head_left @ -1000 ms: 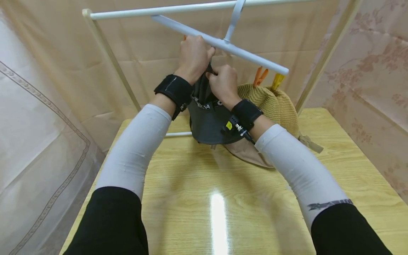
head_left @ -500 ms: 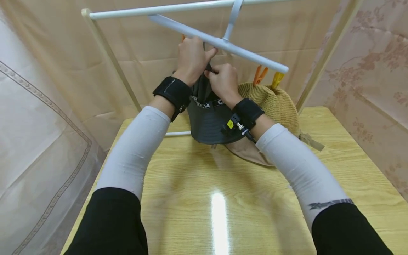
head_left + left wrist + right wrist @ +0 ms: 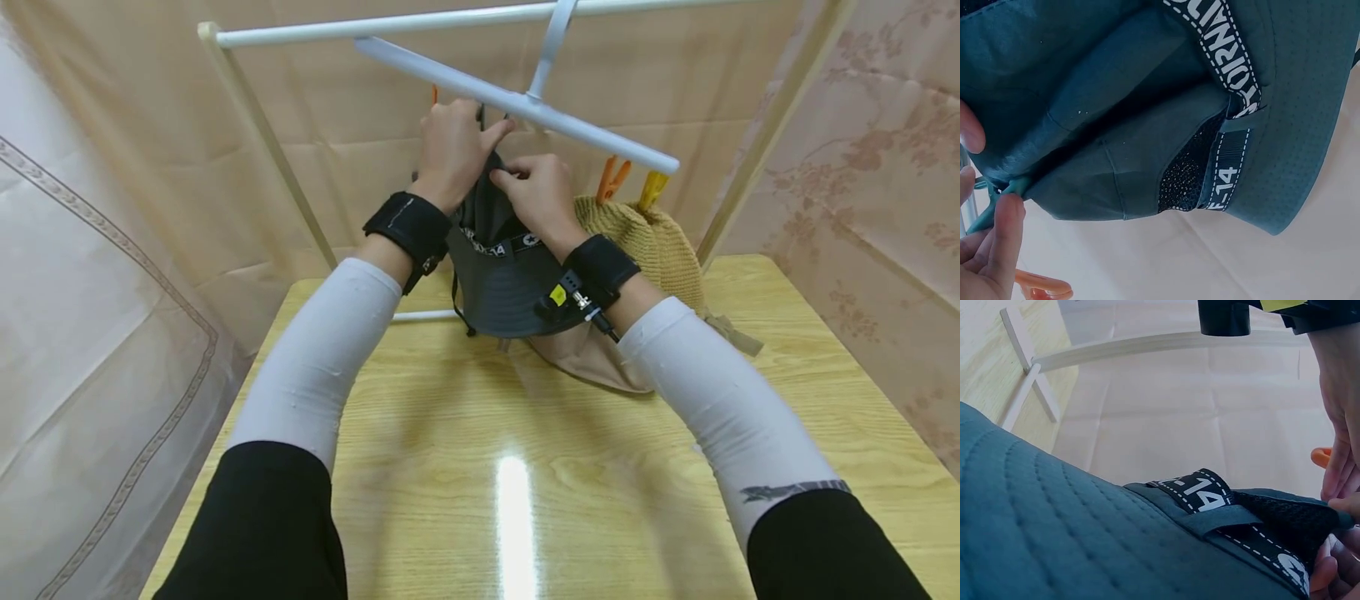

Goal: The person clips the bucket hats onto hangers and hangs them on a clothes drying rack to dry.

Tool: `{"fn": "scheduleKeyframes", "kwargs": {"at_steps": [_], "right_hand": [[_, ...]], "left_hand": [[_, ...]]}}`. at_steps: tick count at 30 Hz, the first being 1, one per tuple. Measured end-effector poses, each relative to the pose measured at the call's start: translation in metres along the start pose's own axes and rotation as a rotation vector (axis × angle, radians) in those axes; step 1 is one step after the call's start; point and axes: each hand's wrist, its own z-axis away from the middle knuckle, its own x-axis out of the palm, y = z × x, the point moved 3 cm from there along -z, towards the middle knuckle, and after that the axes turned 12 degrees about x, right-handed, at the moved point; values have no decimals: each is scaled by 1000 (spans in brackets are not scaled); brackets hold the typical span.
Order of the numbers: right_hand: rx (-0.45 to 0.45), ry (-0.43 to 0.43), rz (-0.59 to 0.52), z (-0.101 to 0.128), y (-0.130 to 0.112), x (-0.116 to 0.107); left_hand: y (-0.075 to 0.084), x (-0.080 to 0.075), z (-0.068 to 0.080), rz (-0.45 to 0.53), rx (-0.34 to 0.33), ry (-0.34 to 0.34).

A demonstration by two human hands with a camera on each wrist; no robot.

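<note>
A dark grey-green bucket hat (image 3: 513, 287) with a black lettered band hangs brim down below a white hanger (image 3: 570, 123). At the top of its crown my left hand (image 3: 453, 150) pinches the gathered fabric, thumb pointing right under the hanger bar. My right hand (image 3: 542, 192) pinches the crown just to the right and lower. In the left wrist view, fingertips (image 3: 1009, 215) press on a green piece at the folded crown (image 3: 1116, 156). The right wrist view has the brim (image 3: 1054, 519) large in front and fingers bunched at the crown's edge.
An orange clothespin (image 3: 613, 179) and a yellow one (image 3: 653, 190) hold a mustard knitted hat (image 3: 656, 250) at the hanger's right end. Beige cloth (image 3: 592, 358) lies below it. Another orange clothespin (image 3: 1041, 284) is beside my left hand. The white rack (image 3: 375, 27) stands on a wooden table (image 3: 420, 467).
My right hand has shifted slightly right and its wrist has lowered. The bucket hat has swung a little right, and a black cord now shows beside its brim. My left hand dips slightly.
</note>
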Motion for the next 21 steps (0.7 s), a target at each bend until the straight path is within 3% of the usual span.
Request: {"fn": "scheduleKeyframes", "kwargs": {"at_steps": [10, 21], "right_hand": [[-104, -68, 83, 1, 1, 0], [-133, -121, 76, 5, 3, 0]], "left_hand": [[-3, -2, 6, 41, -25, 23], [-9, 0, 14, 77, -29, 26]]}}
